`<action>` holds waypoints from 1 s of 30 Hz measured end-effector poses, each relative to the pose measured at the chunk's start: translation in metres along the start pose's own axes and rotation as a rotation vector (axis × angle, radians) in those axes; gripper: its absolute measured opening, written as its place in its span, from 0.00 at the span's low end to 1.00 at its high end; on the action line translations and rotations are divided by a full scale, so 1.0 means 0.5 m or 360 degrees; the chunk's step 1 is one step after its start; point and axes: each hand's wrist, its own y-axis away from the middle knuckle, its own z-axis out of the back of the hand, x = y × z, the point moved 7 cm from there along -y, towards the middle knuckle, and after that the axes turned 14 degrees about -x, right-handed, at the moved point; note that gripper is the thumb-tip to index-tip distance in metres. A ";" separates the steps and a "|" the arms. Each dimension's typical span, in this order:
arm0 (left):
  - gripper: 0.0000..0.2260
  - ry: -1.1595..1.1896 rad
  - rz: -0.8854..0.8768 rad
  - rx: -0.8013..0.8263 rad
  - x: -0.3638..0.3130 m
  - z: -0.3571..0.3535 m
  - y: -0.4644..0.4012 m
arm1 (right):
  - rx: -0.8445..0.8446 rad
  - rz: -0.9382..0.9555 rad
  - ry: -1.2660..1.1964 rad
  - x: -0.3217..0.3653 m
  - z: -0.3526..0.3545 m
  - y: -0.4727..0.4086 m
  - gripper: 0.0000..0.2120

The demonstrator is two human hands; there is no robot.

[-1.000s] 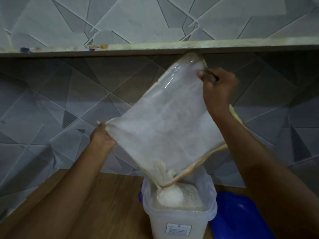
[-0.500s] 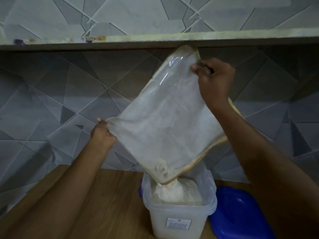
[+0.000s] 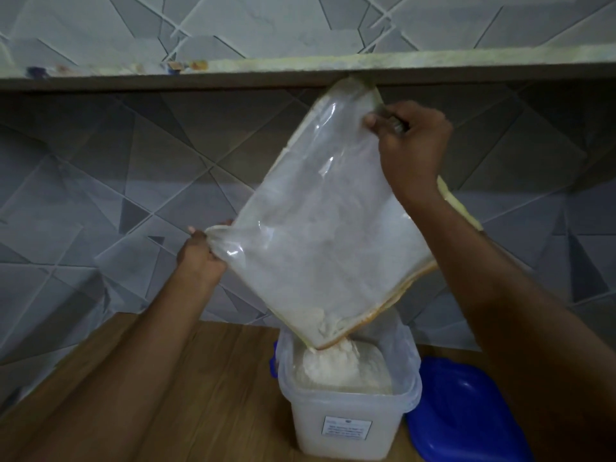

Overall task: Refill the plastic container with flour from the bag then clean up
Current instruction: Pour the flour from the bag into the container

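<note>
Flour bag point(image 3: 326, 235) upended over the plastic container point(image 3: 346, 425), both hands gripping it.

Left hand point(image 3: 200, 258) pinches a bunched corner of the bag at mid height; right hand point(image 3: 411, 145) has its fingers curled round the top corner, just under the shelf point(image 3: 233, 73). Bag is clear plastic, tilted corner-down, mostly emptied, walls dusted white, a small clump of flour left in the low corner. That open low corner sits just above the container, inside its rim line. Flour point(image 3: 336, 368) is heaped inside the container, near rim level. Container stands upright on the wooden counter point(image 3: 206, 395), white label on its front face. Blue lid point(image 3: 466, 418) lies flat on the counter just right of the container. Grey geometric-tile wall point(image 3: 100, 181) behind.
</note>
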 end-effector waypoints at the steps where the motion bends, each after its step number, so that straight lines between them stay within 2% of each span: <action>1: 0.27 -0.0012 -0.0012 -0.0039 -0.005 0.005 -0.005 | 0.0039 0.0016 -0.0007 0.005 -0.003 0.002 0.06; 5: 0.27 -0.0122 -0.0065 -0.0090 -0.010 -0.003 0.020 | -0.0092 -0.0066 -0.0039 -0.009 0.011 -0.009 0.02; 8: 0.23 -0.0105 -0.0128 -0.0102 -0.019 -0.003 0.042 | 0.0021 0.0027 -0.0051 0.004 0.002 0.001 0.04; 12: 0.27 -0.0072 -0.0066 -0.0032 -0.019 -0.004 0.001 | -0.0163 -0.0070 -0.0073 -0.007 0.023 -0.016 0.05; 15: 0.30 -0.0052 -0.0019 0.0093 -0.014 -0.031 0.026 | -0.0032 0.0040 -0.0097 0.015 0.014 -0.006 0.04; 18: 0.26 -0.0002 0.0005 0.0061 -0.016 -0.035 0.027 | -0.0232 -0.0067 -0.0105 0.003 0.034 -0.024 0.05; 20: 0.24 0.0034 0.0007 0.0028 -0.011 -0.034 0.014 | -0.0201 -0.0033 -0.0081 0.008 0.036 -0.024 0.05; 22: 0.27 -0.0023 0.0020 0.0094 -0.002 -0.046 0.026 | -0.0091 0.0059 -0.0058 0.021 0.032 -0.017 0.05; 26: 0.29 -0.0102 -0.0023 0.0151 -0.005 -0.061 0.043 | -0.0295 -0.0055 -0.0041 0.006 0.056 -0.039 0.04; 29: 0.34 -0.0133 -0.0059 0.0246 -0.016 -0.076 0.042 | -0.0126 0.0065 -0.0035 0.020 0.045 -0.025 0.03; 30: 0.34 -0.0136 -0.0066 0.0234 -0.018 -0.080 0.047 | -0.0160 0.0048 -0.0047 0.016 0.052 -0.027 0.03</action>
